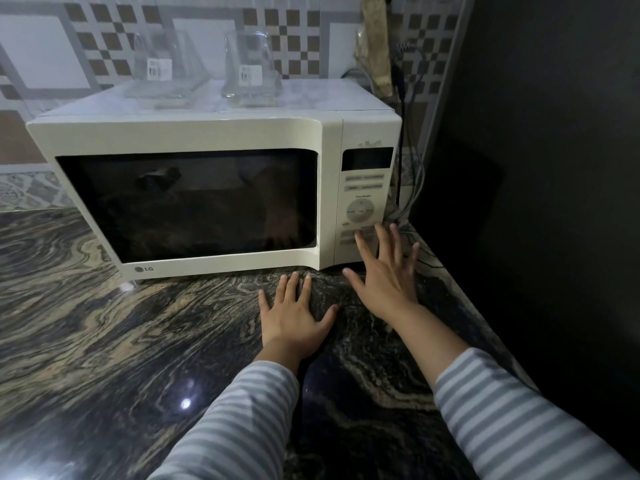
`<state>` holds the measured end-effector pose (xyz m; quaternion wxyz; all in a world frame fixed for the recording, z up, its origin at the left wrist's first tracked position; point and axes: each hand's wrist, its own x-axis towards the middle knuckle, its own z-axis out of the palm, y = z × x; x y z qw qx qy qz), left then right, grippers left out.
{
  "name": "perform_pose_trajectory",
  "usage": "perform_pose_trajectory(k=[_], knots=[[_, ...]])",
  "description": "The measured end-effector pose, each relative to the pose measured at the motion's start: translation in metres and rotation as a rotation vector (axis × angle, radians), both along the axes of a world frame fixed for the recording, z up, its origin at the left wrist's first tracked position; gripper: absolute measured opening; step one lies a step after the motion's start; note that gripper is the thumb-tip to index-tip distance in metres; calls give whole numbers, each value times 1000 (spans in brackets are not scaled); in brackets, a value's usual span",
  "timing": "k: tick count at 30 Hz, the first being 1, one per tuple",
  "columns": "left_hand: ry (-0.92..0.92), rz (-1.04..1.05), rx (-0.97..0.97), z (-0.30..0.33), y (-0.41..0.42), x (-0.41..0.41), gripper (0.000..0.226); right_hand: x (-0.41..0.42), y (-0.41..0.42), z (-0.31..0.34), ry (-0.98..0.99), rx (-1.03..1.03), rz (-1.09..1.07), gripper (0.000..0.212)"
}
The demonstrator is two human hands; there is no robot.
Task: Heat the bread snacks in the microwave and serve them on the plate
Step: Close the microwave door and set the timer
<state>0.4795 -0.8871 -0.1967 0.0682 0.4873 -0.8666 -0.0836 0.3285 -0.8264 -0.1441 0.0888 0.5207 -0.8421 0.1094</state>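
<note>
A cream microwave (pixel 194 136) stands on the dark marbled counter (pixel 104 341), its door shut and its window dark. Its control panel (pixel 363 202) is on the right side. My left hand (pixel 294 313) lies flat on the counter just in front of the microwave, fingers spread. My right hand (pixel 384 275) is spread open with fingers straight, its fingertips at the lower buttons of the control panel. Neither hand holds anything. No bread snacks and no plate are visible; the inside of the microwave cannot be made out.
Two clear glass containers (pixel 249 64) stand on top of the microwave. Cables (pixel 401 98) hang behind its right side. A dark wall (pixel 554 168) bounds the counter on the right. A tiled wall is behind.
</note>
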Motion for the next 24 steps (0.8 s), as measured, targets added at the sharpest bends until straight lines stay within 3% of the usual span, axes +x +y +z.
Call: perform_pose_trajectory(k=[4,24], knots=[[-4,1,2,0,0,0,85,4,1,14,-12,-85,-17,69],[-7,9,0,0,0,-1,85,7,-7,25,78,-52,-52,71]])
